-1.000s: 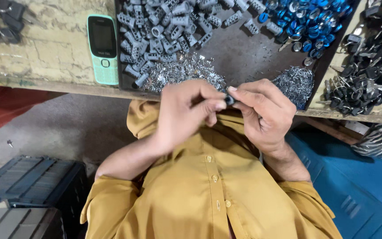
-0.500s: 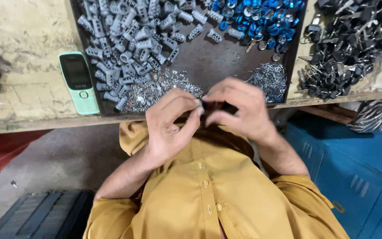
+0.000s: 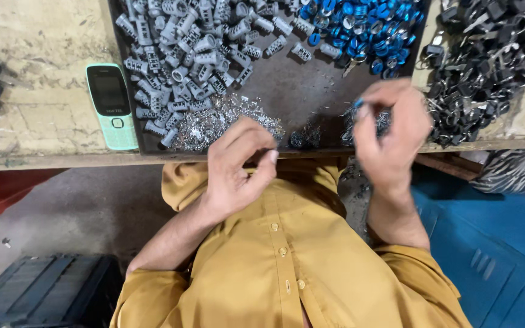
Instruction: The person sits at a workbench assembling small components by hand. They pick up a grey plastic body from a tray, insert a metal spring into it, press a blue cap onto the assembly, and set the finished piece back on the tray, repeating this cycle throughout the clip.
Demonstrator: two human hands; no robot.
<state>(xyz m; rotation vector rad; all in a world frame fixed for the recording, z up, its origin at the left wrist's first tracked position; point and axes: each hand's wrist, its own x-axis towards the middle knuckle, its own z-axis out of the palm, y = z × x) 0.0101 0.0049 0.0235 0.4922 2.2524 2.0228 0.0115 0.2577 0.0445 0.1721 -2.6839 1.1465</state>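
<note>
Left hand [image 3: 238, 167] loosely curled with fingertips pinched together near the tray [image 3: 311, 91] edge, contents too small to tell. Right hand [image 3: 390, 136] blurred, closed on a small blue piece [image 3: 358, 103], raised at two o'clock from the left, over the metal springs [image 3: 369, 121]. Grey plastic parts [image 3: 183, 54] heaped at eleven o'clock, blue rings [image 3: 360, 24] at one.

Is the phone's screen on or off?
Off. The phone lies face up on the bench left of the tray, and its screen is uniformly dark, no lit display.
</note>
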